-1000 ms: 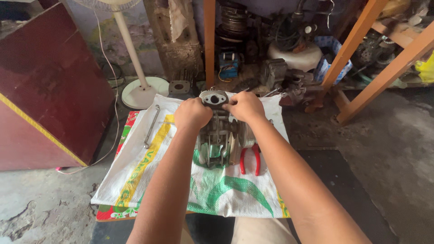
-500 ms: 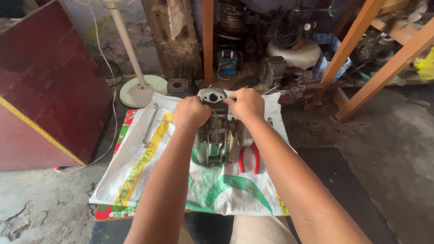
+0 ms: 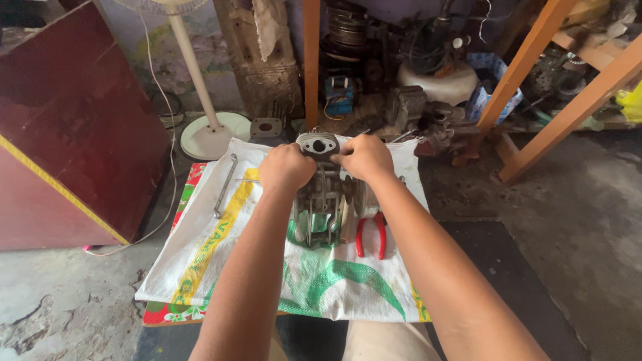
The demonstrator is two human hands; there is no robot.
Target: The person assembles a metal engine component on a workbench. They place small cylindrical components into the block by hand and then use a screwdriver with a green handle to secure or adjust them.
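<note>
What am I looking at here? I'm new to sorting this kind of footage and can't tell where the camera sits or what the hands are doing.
The camera is worn on a person's head and looks down, so the two bare arms are their own. The left hand and right hand both grip the top of a finned metal engine part that stands on a white woven sack spread on the floor. Red-handled pliers lie beside the part; a long metal wrench lies to its left. Behind are a white fan stand and cluttered machine parts.

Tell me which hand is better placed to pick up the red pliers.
Right: the right hand is on the engine part's right side, directly above the red pliers; the left hand would have to cross over.
</note>
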